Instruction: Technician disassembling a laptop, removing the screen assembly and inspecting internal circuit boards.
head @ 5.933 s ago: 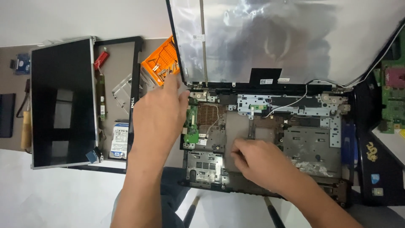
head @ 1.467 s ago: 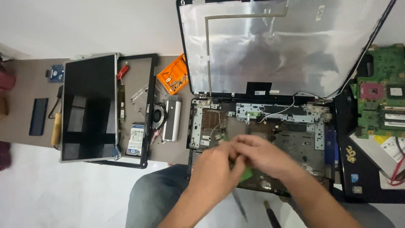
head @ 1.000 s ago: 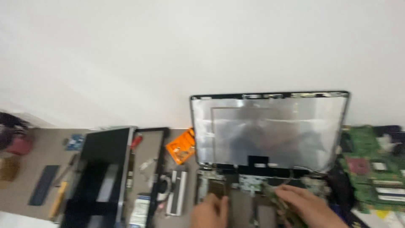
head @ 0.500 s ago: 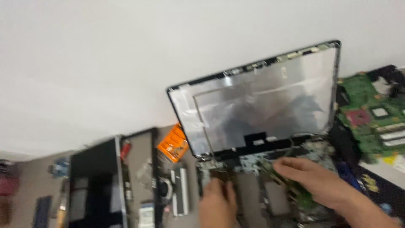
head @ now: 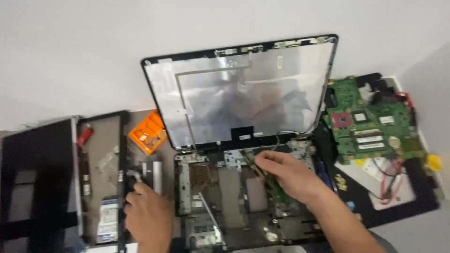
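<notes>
An opened laptop base (head: 213,187) lies in front of me, its bare silver lid shell (head: 243,93) standing up behind it. My right hand (head: 288,175) is over the right half of the base, fingers pinched on a narrow green circuit board (head: 276,189) that slants across the chassis. My left hand (head: 147,213) is left of the base. Its fingertips touch a small dark part (head: 132,176) next to a grey bar (head: 157,175). The blur hides whether it grips that part.
A green motherboard (head: 370,122) lies on a black cover at the right, with a yellow object (head: 433,161) near it. At the left are an orange parts tray (head: 147,133), a black screen bezel (head: 123,154), a red-handled screwdriver (head: 85,136), a drive (head: 108,220) and a dark screen panel (head: 33,182).
The view has dropped back down toward the table. My left hand has moved off the laptop base to the parts at its left. My right hand stays on the green board.
</notes>
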